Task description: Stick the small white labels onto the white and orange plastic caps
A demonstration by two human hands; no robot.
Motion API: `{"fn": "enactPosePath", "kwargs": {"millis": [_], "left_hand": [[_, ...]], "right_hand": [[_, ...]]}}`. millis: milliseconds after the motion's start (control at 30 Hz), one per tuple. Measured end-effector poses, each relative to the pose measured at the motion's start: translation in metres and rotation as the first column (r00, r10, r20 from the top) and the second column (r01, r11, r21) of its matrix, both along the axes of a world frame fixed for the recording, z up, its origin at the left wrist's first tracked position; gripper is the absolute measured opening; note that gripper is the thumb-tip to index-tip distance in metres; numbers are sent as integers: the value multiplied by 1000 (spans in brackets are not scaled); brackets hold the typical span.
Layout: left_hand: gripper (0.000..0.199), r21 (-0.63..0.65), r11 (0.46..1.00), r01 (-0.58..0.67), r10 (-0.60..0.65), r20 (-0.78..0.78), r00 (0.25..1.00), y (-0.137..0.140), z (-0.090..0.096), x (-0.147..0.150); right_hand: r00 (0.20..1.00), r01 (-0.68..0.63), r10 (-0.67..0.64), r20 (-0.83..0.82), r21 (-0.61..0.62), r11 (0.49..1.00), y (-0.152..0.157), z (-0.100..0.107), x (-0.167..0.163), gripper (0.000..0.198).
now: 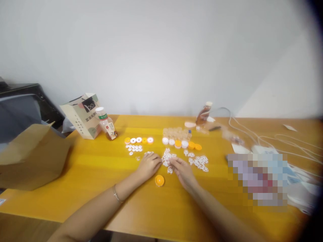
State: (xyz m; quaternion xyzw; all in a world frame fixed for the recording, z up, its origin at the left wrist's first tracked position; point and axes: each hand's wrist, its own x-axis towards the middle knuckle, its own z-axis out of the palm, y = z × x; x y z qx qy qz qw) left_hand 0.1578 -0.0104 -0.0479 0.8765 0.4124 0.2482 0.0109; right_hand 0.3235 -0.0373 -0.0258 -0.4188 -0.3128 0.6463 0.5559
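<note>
Many white pieces (166,154) lie heaped at the fingertips of the left hand (149,165), loosely curled, and the right hand (183,170), nearly pinched; I can't tell what either holds. Pulling back carelessly could knock the orange cap (159,180).

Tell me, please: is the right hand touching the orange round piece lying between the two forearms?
Apart. In the head view, a strip of yellow tabletop shows plainly between the right hand and the orange round piece.
</note>
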Motion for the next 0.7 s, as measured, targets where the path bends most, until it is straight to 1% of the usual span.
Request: {"fn": "enactPosePath", "kwargs": {"millis": [100, 167, 233, 300, 367, 467, 533, 633, 700], "left_hand": [[14, -6, 1000, 5, -4, 63, 998, -2, 4, 0], [11, -59, 998, 24, -13, 190, 982, -3, 8, 0], [9, -141, 988, 57, -4, 348, 937, -4, 10, -1], [6, -229, 970, 83, 41, 488, 872, -5, 11, -1], [8, -336, 935, 113, 121, 602, 789, -6, 11, -1], [17, -496, 839, 224, 256, 723, 641, -8, 11, 1], [21, -545, 779, 310, 315, 768, 557, -9, 12, 3], [21, -561, 723, 404, 351, 802, 484, -12, 13, 6], [21, -564, 697, 443, 351, 807, 475, -13, 12, 7]], "right_hand": [[1000, -3, 3, -9, 7, 1000, 0, -1, 0, 14], [1000, -7, 7, -10, -1, 1000, 0, -1, 0, 15], [1000, 3, -3, -13, -12, 1000, -1, -1, 0, 18], [1000, 14, -15, -9, -14, 1000, -1, -1, 1, 24], [1000, 20, -20, 11, -3, 1000, -1, -2, 1, 31], [998, 12, -13, 68, 17, 1000, -1, -4, 0, 35], [995, -1, -1, 99, 23, 1000, -1, -6, -1, 35], [992, -36, 32, 121, 30, 999, -1, -8, -2, 34], [991, -63, 58, 122, 38, 997, -1, -9, -3, 33]]}}
